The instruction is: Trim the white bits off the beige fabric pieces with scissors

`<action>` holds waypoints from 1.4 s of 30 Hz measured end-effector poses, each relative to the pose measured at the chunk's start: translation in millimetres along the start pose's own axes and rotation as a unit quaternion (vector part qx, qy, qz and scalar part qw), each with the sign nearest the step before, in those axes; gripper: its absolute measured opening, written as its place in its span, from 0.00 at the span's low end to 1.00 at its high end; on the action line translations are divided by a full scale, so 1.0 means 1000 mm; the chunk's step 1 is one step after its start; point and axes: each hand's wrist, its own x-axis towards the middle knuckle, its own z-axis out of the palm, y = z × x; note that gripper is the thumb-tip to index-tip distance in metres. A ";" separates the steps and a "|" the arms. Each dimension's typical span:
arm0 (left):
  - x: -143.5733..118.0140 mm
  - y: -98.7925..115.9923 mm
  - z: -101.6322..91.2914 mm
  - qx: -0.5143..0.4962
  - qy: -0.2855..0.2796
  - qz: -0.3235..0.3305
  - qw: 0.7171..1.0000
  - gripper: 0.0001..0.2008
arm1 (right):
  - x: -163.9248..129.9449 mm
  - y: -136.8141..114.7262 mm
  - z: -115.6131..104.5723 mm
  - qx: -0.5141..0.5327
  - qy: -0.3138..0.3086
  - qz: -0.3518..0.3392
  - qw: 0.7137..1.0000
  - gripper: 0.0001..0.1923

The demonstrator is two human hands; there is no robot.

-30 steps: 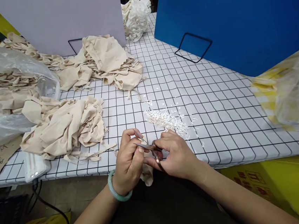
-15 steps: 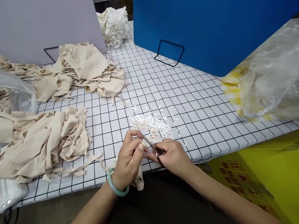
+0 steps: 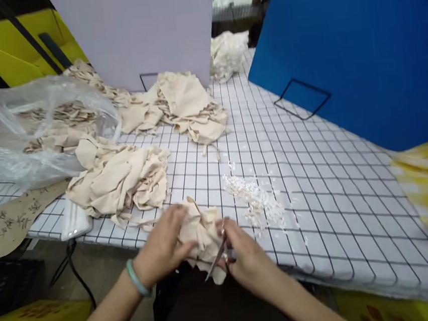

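Note:
My right hand (image 3: 245, 253) is closed around a pair of scissors (image 3: 216, 261), whose blades point down and to the left over a crumpled beige cloth piece (image 3: 202, 232). The cloth lies at the table's front edge, between my two hands, partly hanging over. My left hand (image 3: 165, 248), with a pale green bangle (image 3: 136, 279) on the wrist, rests at the cloth's left side with thumb and fingers apart. Its fingers are a little blurred. Small white and beige clippings (image 3: 255, 199) lie scattered just beyond my right hand.
Heaps of beige cloth pieces (image 3: 120, 177) lie left and farther back (image 3: 189, 102), beside a clear plastic bag (image 3: 42, 109). A lilac board (image 3: 137, 36) and a blue board (image 3: 346, 41) stand behind. A white power strip (image 3: 75, 219) sits at the front edge of the checked table (image 3: 315, 186).
My view has swung left. My left hand has gone from a pinch beside the blades to spread fingers, and the scissors now point down. The cloth piece now lies spread at the table edge.

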 end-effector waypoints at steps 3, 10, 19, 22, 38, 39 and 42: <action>-0.007 0.013 0.015 -0.095 -0.097 0.041 0.990 0.22 | 0.010 -0.003 0.020 0.004 -0.023 -0.006 1.000 0.11; 0.098 0.031 -0.042 -0.174 -0.028 0.044 0.983 0.06 | 0.092 -0.050 -0.041 0.213 0.033 0.012 0.976 0.09; 0.205 -0.010 -0.104 -0.175 0.142 -0.052 0.973 0.20 | 0.255 -0.070 -0.121 0.006 0.293 -0.066 0.954 0.14; 0.141 -0.042 -0.078 -0.094 0.180 -0.065 0.977 0.14 | 0.222 -0.037 -0.065 0.026 0.089 -0.011 0.996 0.12; 0.040 -0.096 -0.040 0.092 0.178 -0.028 0.979 0.13 | 0.094 -0.022 -0.028 0.212 -0.051 0.047 0.975 0.13; 0.042 -0.092 -0.035 0.100 0.180 -0.025 0.978 0.14 | 0.078 -0.020 -0.030 0.225 -0.062 0.061 0.970 0.14; 0.044 -0.069 -0.022 0.129 0.181 0.018 0.975 0.15 | 0.047 -0.016 -0.029 0.234 -0.088 0.090 0.964 0.15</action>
